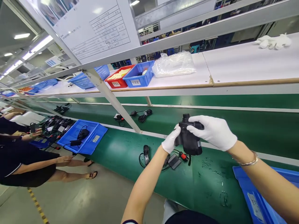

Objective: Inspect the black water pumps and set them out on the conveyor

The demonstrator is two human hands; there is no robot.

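A black boxy device [191,141] with a short round neck on top is held up over the green bench, and what kind of device it is I cannot tell. My left hand [171,139], in a white glove, grips its left side. From the right, my white-gloved right hand [213,130] closes its thumb and fingers round a black round part at the device's upper right. Below on the bench lie a coiled black cable [146,155], a small black box [174,161] and a red-and-black connector [183,156]. My left forearm partly covers these cables.
A blue bin [254,199] stands at the right front, another blue bin [99,138] with black adapters at left. More cables [145,115] lie on the belt behind. The shelf holds a red bin [116,83], a plastic bag [174,66] and white gloves [273,42]. Co-workers are at left.
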